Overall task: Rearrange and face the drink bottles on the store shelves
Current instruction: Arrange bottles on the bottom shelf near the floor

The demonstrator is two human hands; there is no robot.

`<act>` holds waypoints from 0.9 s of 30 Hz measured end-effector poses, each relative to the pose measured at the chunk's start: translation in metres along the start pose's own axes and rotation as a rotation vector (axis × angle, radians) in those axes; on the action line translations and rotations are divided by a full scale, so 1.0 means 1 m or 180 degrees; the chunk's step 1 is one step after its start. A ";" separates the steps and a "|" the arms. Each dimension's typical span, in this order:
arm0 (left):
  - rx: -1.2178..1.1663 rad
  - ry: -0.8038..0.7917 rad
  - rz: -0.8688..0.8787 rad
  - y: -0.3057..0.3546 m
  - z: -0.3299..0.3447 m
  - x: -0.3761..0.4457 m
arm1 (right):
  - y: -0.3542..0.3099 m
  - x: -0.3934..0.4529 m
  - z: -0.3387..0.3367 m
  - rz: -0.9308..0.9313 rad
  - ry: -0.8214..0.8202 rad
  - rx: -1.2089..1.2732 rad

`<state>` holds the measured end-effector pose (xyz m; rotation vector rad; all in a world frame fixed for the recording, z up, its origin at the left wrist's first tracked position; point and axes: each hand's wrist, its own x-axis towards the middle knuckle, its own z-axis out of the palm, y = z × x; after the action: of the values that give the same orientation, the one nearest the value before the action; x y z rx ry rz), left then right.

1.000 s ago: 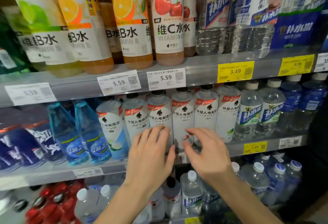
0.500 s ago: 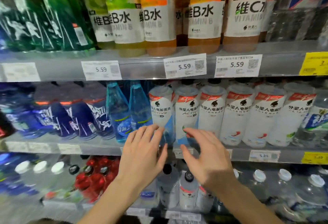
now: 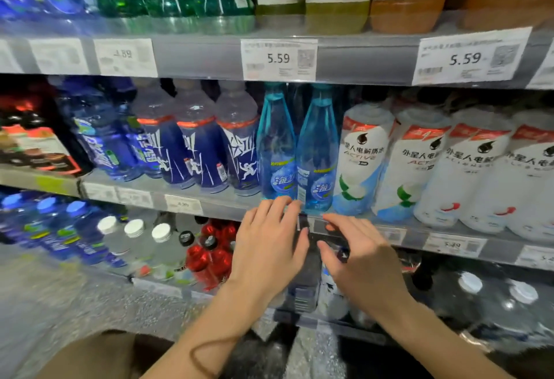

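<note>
Reaching toward the two light blue bottles (image 3: 296,150) at the front of the middle shelf (image 3: 209,195), between the dark blue bottles (image 3: 198,150) and the white bottles (image 3: 389,162). Left hand (image 3: 269,246) open, fingers straight, fingertips at the shelf edge just under the left one's base; touching it or not, cannot tell. Right hand (image 3: 359,258) relaxed, fingers loosely bent, holding nothing, near the price strip.

Best done by taking each bottle low on the body, turning it until the label looks outward, then drawing it flush with the shelf lip. Likely worth keeping knuckles clear of the neighbours, which stand close and could tip.

Light blue bottles: clear tinted, filled nearly to the neck, capped. White bottles: wrapped, contents hidden. Dark blue ones: clear shoulders, liquid inside.
</note>
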<state>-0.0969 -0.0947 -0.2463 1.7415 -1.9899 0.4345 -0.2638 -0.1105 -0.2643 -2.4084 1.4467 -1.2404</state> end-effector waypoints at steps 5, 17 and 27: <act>0.0107 -0.0228 -0.0112 -0.022 0.002 -0.015 | -0.011 -0.006 0.021 -0.0065 -0.0064 0.0130; 0.0264 -0.0808 -0.0400 -0.051 0.020 -0.072 | -0.012 -0.018 0.049 -0.0084 -0.0385 0.0172; 0.0143 -0.0970 -0.0353 -0.055 0.030 -0.089 | 0.020 -0.023 0.039 0.0537 -0.1182 -0.0347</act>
<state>-0.0380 -0.0439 -0.3222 2.0362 -2.0843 0.1863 -0.2576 -0.1162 -0.3131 -2.3572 1.5883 -0.6512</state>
